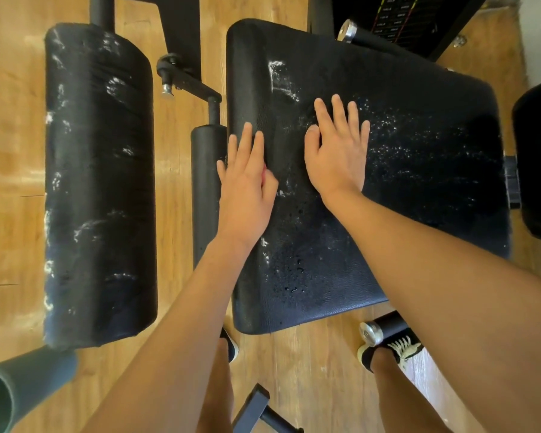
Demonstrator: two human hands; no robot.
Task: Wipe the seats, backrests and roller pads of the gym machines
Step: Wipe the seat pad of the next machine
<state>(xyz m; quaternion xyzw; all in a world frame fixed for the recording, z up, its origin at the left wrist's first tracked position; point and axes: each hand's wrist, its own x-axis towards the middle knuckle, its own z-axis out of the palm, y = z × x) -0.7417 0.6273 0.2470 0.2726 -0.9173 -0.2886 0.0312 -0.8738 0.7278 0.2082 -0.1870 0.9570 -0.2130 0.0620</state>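
Observation:
A black padded seat fills the middle and right of the view, speckled with white foam and water drops. My left hand lies flat near the seat's left edge, with a sliver of something red or pink showing under its fingers. My right hand presses flat on the seat's middle, fingers spread, nothing visible in it. To the left lies a long black roller pad, streaked with white smears. Between the roller pad and the seat stands a narrow black pad.
Wooden floor lies all around. A weight stack stands at the top right, another black pad at the right edge. Chrome-capped handles stick out near my feet. A grey tube sits bottom left.

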